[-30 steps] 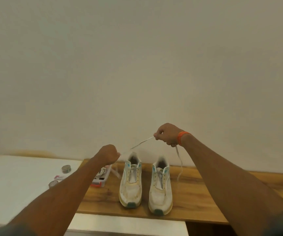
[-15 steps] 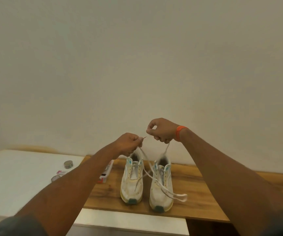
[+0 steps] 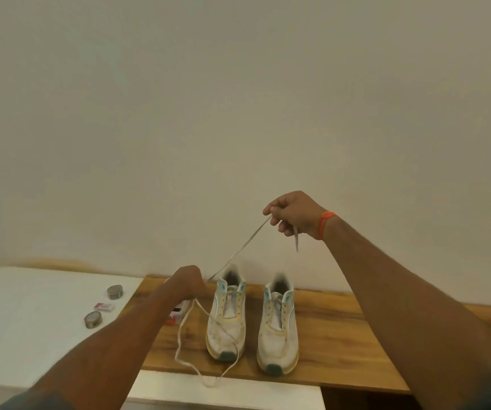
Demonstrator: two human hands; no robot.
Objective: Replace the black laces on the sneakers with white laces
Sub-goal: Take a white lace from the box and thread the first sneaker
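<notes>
Both hands pinch a white lace; the right hand is now higher, the left hand lower, no longer close together. The lace loop now hangs over the counter edge before the two sneakers.

white lace: flat woven cloth, matt | sneakers: white mesh cloth, scuffed, yellowed rubbery soles | shelf: brown wood, visible grain, low sheen | white surface: smooth, matt | two small round tins: dull metal look | wristband: orange, matt | wall: plain matt paint
</notes>
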